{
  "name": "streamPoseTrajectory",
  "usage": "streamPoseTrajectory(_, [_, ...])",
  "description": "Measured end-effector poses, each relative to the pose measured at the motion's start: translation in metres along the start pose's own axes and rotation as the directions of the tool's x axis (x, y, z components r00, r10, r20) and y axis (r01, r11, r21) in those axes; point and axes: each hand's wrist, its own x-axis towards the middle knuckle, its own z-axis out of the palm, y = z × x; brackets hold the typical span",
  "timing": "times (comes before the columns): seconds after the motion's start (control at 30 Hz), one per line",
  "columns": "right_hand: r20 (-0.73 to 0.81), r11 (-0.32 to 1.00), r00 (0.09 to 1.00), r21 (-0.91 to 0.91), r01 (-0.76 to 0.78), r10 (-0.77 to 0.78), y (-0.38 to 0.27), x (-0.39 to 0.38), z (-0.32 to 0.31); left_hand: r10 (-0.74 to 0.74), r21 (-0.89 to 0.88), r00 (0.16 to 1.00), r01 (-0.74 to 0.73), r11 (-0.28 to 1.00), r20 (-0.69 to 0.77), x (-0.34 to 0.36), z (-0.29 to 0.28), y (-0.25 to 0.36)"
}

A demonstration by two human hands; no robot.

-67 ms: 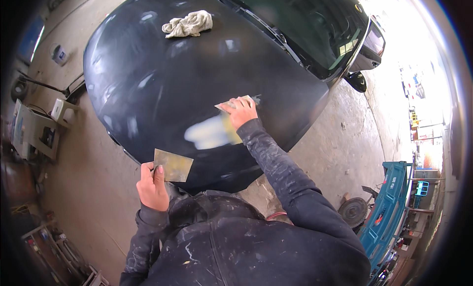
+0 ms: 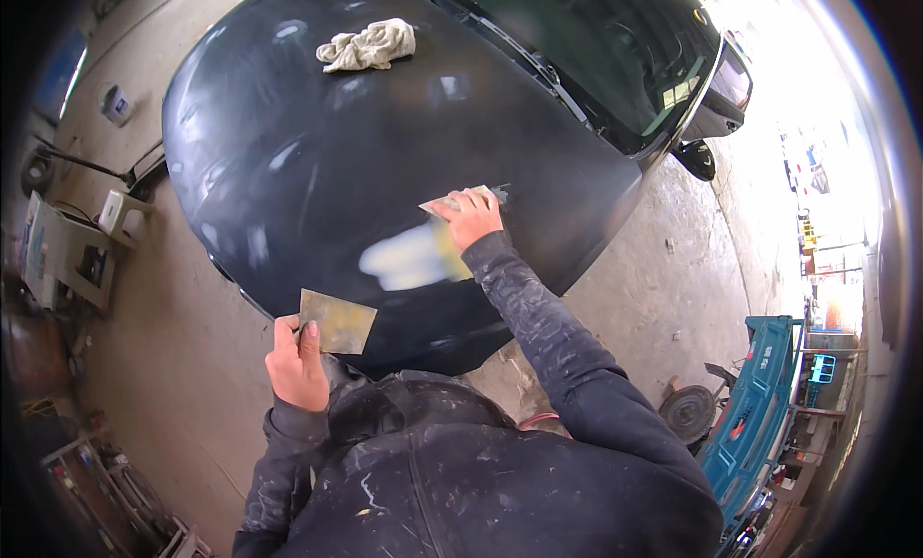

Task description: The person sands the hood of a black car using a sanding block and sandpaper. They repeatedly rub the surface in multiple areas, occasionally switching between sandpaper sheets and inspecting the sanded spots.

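Observation:
My left hand pinches a flat, rectangular filler spreader by one edge, thumb on top. It is tan-grey with a yellowish smear and is held up near my body, in front of the hood's edge. On the dark car hood, my right hand grips a second pale spreader, fingers laid over it. A small grey smear of putty shows just past those fingertips. Below the right hand lies a white and yellowish sanded patch, partly covered by my wrist and sleeve.
A crumpled off-white rag lies farther up the hood, near the windshield. A side mirror juts out at the right. On the floor stand a bucket, a white stool, a teal panel and a wheel.

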Motion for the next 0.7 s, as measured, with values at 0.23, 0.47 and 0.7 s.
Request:
streamPoseTrajectory(0.23, [0.094,1.000,0.996,-0.021,0.003,-0.001,-0.003,-0.017,-0.002,0.033,0.011,0.999,-0.033,0.999,0.003,0.003,0.004,0.002])
streamPoseTrajectory(0.47, [0.042,1.000,0.999,0.014,-0.028,0.027,-0.016,-0.047,-0.014,0.056,0.044,0.998,-0.058,0.997,0.036,0.007,0.003,0.007])
streamPoseTrajectory(0.7, [0.000,0.997,0.999,0.049,-0.053,0.053,-0.036,-0.094,-0.037,0.054,0.045,0.997,-0.057,0.997,0.052,0.008,0.006,0.006])
